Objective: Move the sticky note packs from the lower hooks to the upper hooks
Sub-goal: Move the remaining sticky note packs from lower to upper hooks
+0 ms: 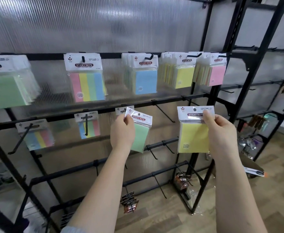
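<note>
My left hand (122, 132) pinches the header of a green sticky note pack (140, 132) in front of the lower rail, tilted to the right. My right hand (220, 130) grips a yellow sticky note pack (192, 137) by its white header, held free of any hook. On the lower hooks hang two striped packs (89, 126) (37, 137) and another pack (120, 110) half hidden behind my left hand. The upper hooks carry a green stack (5, 88), a striped pack (87, 81), a blue stack (144, 78), a yellow stack (181, 73) and a pink stack (216, 72).
Bare black hooks (164, 113) stick out from the lower rail between my hands. A black frame post (233, 68) stands to the right of the upper row. Small dark packs (129, 201) hang near the wooden floor. A second rack (262, 125) with other goods stands at the right.
</note>
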A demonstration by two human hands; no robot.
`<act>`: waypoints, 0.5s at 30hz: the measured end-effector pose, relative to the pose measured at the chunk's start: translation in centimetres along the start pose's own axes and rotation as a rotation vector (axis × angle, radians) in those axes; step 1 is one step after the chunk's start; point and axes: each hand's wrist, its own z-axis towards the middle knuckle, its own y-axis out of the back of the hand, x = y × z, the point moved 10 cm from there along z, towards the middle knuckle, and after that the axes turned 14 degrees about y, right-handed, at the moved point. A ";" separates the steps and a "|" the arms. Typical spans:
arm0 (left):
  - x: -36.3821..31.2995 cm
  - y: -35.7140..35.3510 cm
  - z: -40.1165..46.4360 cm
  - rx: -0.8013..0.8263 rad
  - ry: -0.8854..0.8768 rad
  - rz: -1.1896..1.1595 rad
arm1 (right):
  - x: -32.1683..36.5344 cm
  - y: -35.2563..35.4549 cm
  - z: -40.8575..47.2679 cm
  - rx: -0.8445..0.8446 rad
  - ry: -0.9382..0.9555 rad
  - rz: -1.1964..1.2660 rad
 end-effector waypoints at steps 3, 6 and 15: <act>-1.6 0.0 -0.7 -0.046 -0.041 0.010 | -0.2 0.7 1.4 -0.034 0.037 0.040; -3.5 -0.4 -1.3 -0.124 -0.074 0.004 | -1.1 1.3 3.3 -0.021 0.056 0.060; -6.4 -4.2 -4.1 -0.355 -0.062 -0.117 | -2.9 1.9 11.3 0.238 0.088 0.126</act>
